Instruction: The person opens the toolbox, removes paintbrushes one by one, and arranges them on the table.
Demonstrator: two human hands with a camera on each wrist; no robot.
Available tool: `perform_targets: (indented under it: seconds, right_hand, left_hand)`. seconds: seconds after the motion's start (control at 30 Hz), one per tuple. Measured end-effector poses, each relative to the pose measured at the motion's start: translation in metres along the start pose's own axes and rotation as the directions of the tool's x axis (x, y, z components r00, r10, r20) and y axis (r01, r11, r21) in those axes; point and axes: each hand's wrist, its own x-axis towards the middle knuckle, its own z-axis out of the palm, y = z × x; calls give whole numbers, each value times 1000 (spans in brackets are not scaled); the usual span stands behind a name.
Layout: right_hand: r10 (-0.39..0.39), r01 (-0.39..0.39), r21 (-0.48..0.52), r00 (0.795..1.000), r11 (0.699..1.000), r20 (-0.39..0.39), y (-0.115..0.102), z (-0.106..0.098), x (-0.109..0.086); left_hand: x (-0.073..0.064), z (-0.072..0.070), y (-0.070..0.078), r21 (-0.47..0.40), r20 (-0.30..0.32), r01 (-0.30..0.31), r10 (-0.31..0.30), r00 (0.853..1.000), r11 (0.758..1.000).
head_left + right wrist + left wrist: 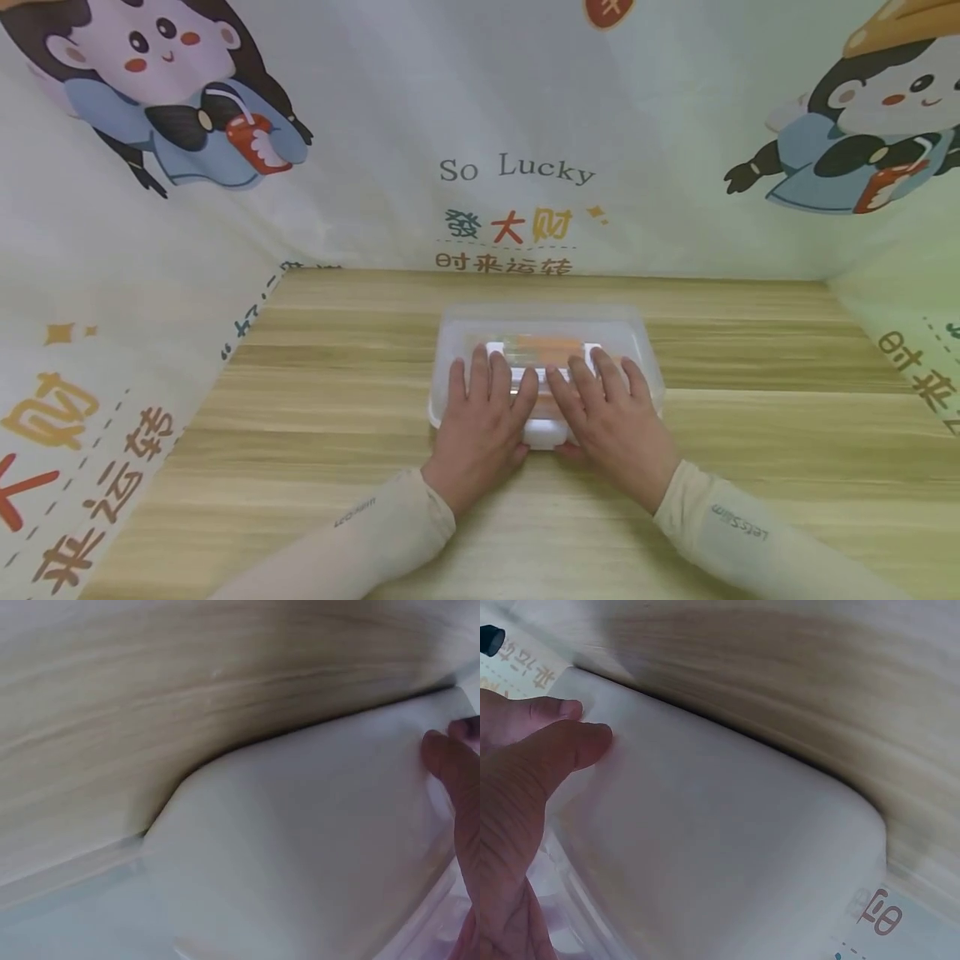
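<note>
White box (727,817), tan wood-grain tabletop (765,467)

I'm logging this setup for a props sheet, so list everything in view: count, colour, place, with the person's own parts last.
Box: 1, translucent white, on the table
Contents: count unclear, orange, green and white, inside the box
Table: 1, brown wood grain, under the box
Backdrop: count of sheets unclear, white with coloured lettering, behind and beside the table
Left figure: 1, mainly blue and black, printed upper left
Right figure: 1, mainly blue and black, printed upper right
Emblem: 1, red, top edge, cut off
Dark object: 1, black, left wrist view's upper left, unidentifiable
Sleeves: 2, cream, one per arm
Left hand: 1, bare, over the box's left
Right hand: 1, bare, over its right
</note>
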Motion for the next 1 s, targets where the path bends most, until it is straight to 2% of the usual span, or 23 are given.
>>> perform_targets:
  seconds: [0.1,0.3,0.57,0.8,1.0]
  right_hand:
    - [7,-6,10,999,1000,-50,-2,4,1]
    - [2,-4,-32,997,999,-80,-4,5,2]
    - [-13,9,-31,992,999,-124,-6,7,0]
    - [-23,17,-41,990,999,-142,-5,9,-2]
    - [-30,22,-53,988,998,-151,-1,9,1]
  left_hand:
    - [0,1,0,-8,-14,5,-5,1000,1000]
    - [-2,3,-1,-14,-51,13,-14,999,1000]
    - [-6,6,1,-88,-138,23,-35,990,996]
    - [-6,6,1,-92,-123,-2,-9,992,996]
    - [-2,8,-1,-94,-139,-10,-3,990,995]
